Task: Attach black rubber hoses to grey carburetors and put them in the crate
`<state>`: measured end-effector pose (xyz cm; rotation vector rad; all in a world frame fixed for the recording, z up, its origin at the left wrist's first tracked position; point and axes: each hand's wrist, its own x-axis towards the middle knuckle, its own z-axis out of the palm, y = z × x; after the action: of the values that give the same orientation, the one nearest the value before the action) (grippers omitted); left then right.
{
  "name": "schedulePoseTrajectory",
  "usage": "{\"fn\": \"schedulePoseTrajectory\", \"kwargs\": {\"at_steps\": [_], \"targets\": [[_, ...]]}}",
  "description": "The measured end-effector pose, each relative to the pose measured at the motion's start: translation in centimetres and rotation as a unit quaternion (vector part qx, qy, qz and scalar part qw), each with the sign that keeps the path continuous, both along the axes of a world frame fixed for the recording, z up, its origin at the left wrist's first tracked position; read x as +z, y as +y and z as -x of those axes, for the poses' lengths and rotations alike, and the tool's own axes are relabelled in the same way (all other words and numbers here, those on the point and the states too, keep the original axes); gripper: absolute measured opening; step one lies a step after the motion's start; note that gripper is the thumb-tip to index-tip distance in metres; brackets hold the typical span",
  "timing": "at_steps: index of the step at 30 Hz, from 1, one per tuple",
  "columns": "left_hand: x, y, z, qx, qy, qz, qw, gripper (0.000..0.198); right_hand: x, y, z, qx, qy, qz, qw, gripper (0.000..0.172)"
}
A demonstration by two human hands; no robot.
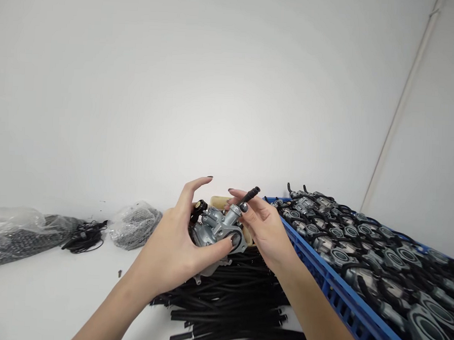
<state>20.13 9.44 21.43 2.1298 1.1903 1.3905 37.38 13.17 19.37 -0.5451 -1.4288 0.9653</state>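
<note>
My left hand grips a grey metal carburetor, thumb across its front and index finger raised above it. My right hand pinches a short black rubber hose between thumb and fingers, its lower end meeting a fitting on the carburetor's upper right. Both hands are held above a pile of black hoses that lies on the white table.
A blue crate at the right is packed with several carburetors fitted with hoses. A tan box edge shows behind the hands. At the left lie clear bags of dark parts, another bag and a black cord bundle.
</note>
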Motion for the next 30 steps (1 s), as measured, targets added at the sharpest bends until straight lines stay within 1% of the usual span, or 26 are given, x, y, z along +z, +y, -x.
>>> {"fn": "schedulePoseTrajectory", "kwargs": {"at_steps": [3,7,11,13,16,19,21,23,25,28,30], "targets": [[0.1,-0.1,0.2,-0.011,0.012,-0.013,1.0,0.081,-0.2,-0.4,0.5,0.057,-0.018,-0.013,0.998,0.029],[0.1,0.1,0.3,-0.026,-0.017,-0.01,0.999,0.081,-0.5,-0.7,0.9,0.135,0.048,-0.004,0.99,0.028],[0.0,0.9,0.6,-0.073,-0.074,0.024,0.994,0.079,-0.5,-0.8,1.0,0.215,0.091,0.025,0.972,0.032],[-0.1,1.2,0.9,-0.089,-0.083,0.038,0.992,0.081,-0.6,-0.8,1.1,0.216,0.104,0.039,0.97,0.03],[-0.1,1.2,1.0,-0.086,-0.071,0.036,0.993,0.08,-0.7,-0.7,1.3,0.182,0.113,0.059,0.975,0.028],[-0.1,1.0,0.7,-0.083,-0.058,0.03,0.994,0.077,-1.0,-0.5,1.3,0.165,0.119,0.067,0.977,0.038],[0.0,0.7,0.6,-0.076,-0.052,0.023,0.996,0.076,-1.1,-0.4,1.3,0.169,0.119,0.068,0.976,0.045],[0.2,0.4,0.4,-0.064,-0.045,0.013,0.997,0.076,-1.2,-0.3,1.3,0.179,0.111,0.068,0.975,0.048],[0.3,0.0,0.3,-0.053,-0.038,0.005,0.998,0.077,-1.1,-0.4,1.3,0.183,0.106,0.067,0.975,0.044],[0.2,-0.1,0.0,-0.044,-0.026,-0.005,0.999,0.079,-1.0,-0.7,1.5,0.174,0.123,0.067,0.975,0.03],[0.1,0.0,-0.2,-0.038,-0.022,-0.006,0.999,0.078,-1.0,-0.8,1.7,0.163,0.143,0.076,0.973,0.024]]}}
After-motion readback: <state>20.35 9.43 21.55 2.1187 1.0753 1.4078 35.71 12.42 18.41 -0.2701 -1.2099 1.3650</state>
